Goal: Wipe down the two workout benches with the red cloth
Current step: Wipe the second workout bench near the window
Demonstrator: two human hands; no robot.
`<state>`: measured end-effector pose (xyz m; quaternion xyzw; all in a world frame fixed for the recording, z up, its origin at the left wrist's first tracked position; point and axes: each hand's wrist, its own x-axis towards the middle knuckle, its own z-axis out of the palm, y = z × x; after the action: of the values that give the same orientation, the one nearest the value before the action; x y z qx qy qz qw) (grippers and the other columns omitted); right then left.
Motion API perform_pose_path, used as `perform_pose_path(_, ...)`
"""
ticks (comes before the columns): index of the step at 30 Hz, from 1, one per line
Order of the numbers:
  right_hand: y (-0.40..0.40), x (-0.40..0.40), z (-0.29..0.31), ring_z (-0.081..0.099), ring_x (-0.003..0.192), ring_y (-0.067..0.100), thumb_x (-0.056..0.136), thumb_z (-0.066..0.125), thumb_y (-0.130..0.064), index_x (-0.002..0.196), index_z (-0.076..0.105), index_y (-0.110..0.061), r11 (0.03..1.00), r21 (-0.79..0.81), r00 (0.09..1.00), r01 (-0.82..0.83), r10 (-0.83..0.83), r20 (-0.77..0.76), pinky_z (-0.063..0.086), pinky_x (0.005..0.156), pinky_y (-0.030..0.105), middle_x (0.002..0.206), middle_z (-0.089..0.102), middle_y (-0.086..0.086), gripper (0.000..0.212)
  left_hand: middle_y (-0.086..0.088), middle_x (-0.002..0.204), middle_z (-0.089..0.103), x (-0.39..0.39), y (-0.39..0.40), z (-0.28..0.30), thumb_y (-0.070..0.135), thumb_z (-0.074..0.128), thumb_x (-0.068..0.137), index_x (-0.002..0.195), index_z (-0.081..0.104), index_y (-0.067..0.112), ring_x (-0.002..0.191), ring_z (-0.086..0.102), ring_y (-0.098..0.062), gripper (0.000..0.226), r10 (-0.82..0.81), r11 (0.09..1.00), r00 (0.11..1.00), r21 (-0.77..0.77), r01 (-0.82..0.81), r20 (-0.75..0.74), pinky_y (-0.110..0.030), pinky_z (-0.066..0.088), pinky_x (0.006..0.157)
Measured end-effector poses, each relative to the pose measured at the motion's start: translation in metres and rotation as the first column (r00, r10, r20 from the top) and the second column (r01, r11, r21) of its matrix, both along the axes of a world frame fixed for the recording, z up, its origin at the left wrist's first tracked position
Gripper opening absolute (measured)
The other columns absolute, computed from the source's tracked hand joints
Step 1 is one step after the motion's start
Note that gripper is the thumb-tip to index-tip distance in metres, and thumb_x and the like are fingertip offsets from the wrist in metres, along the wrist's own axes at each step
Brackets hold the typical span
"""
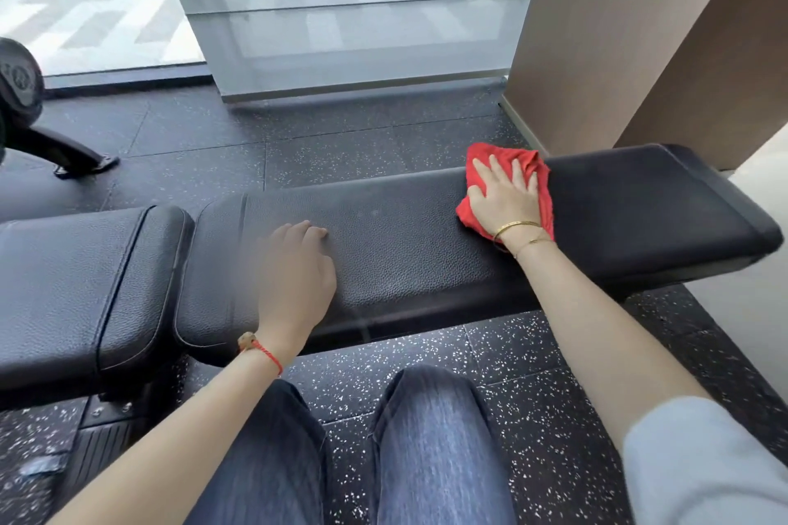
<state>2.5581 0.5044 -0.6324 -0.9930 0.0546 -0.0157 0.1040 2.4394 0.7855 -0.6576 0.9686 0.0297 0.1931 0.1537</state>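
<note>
A black padded workout bench runs across the view, its long back pad to the right and its shorter seat pad to the left. My right hand lies flat with fingers spread on the red cloth, pressing it onto the right part of the long pad. My left hand rests on the pad's middle with fingers curled and nothing in it. Only this one bench is in sight.
Black speckled rubber floor surrounds the bench. My knees in blue jeans are just in front of it. A frosted glass panel and a brown column stand behind. A black machine leg sits far left.
</note>
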Motion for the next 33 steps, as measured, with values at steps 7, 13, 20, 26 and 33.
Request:
perform_pose_path(7, 0.059, -0.061, -0.008, 0.007, 0.150, 0.023, 0.095, 0.039, -0.040, 0.151, 0.023, -0.038, 0.930, -0.041, 0.930, -0.365, 0.366, 0.031, -0.003, 0.121, 0.047, 0.162, 0.015, -0.010, 0.059, -0.009, 0.131, 0.060, -0.003, 0.000, 0.003, 0.011, 0.054, 0.088, 0.120, 0.064, 0.011, 0.128, 0.048, -0.032, 0.033, -0.009, 1.000, 1.000, -0.017, 0.009, -0.010, -0.057, 0.030, 0.112)
perform_pose_path(13, 0.017, -0.094, -0.012, 0.014, 0.149, 0.021, 0.088, 0.034, -0.042, 0.149, 0.029, -0.038, 0.941, -0.022, 0.937, -0.338, 0.338, 0.091, 0.004, 0.122, 0.046, 0.159, 0.023, -0.012, 0.061, -0.008, 0.133, 0.060, -0.003, 0.003, 0.002, 0.011, 0.055, 0.088, 0.121, 0.064, 0.011, 0.129, 0.048, -0.032, 0.034, -0.020, 0.999, 1.000, -0.026, 0.019, -0.021, -0.057, 0.029, 0.112)
perform_pose_path(20, -0.022, -0.050, -0.008, 0.014, 0.149, 0.025, 0.095, 0.038, -0.038, 0.150, 0.027, -0.037, 1.000, 0.001, 0.998, 0.025, -0.025, 0.060, 0.004, 0.121, 0.049, 0.161, 0.020, -0.009, 0.056, -0.008, 0.132, 0.061, -0.002, 0.001, 0.001, 0.012, 0.056, 0.087, 0.121, 0.064, 0.012, 0.128, 0.049, -0.032, 0.034, -0.010, 0.999, 1.000, -0.031, 0.010, -0.017, -0.057, 0.029, 0.112)
perform_pose_path(26, 0.012, -0.015, -0.002, 0.008, 0.149, 0.027, 0.097, 0.031, -0.039, 0.152, 0.024, -0.036, 0.998, 0.023, 0.998, 0.060, -0.061, 0.018, -0.003, 0.120, 0.050, 0.162, 0.016, -0.008, 0.056, -0.008, 0.131, 0.060, -0.001, 0.000, 0.000, 0.012, 0.056, 0.086, 0.121, 0.063, 0.012, 0.128, 0.049, -0.032, 0.036, 0.005, 1.000, 1.000, -0.017, -0.006, -0.019, -0.057, 0.029, 0.112)
perform_pose_path(33, 0.090, -0.030, -0.006, 0.006, 0.150, 0.025, 0.094, 0.034, -0.042, 0.152, 0.023, -0.037, 0.973, 0.014, 0.973, -0.230, 0.230, 0.033, -0.003, 0.120, 0.050, 0.162, 0.016, -0.009, 0.058, -0.005, 0.131, 0.060, -0.001, 0.001, 0.003, 0.015, 0.055, 0.087, 0.121, 0.063, 0.015, 0.129, 0.047, -0.030, 0.035, 0.003, 1.000, 1.000, -0.028, -0.004, -0.031, -0.054, 0.027, 0.114)
